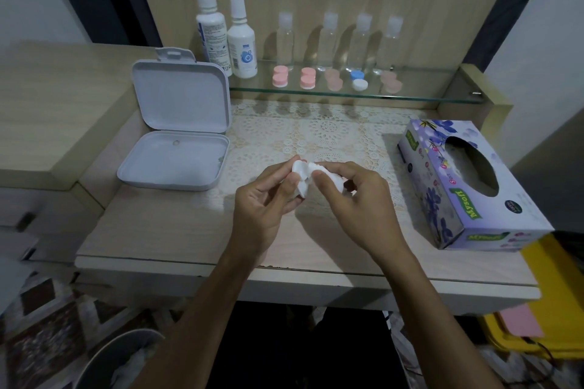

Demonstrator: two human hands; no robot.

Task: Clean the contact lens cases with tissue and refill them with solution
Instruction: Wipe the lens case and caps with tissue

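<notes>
- Gripping a crumpled tissue [303, 175] above the worktop [177, 224], left hand [268, 199] and right hand [350, 196], fingers curled round it.
- Hiding whatever sits inside the tissue.
- Blurring the cases [280, 76] on the glass shelf [420, 95], behind the tissue.

open white box [177, 129] left on desk | four clear bottles [339, 41] on glass shelf [347, 95] | possibly a bin [117, 360] below

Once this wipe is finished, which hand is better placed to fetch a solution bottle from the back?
Probably the left hand. The two white solution bottles stand at the back left, beside the open white box, on its side. Both hands now hold the tissue; the right hand would have to cross over.
</notes>
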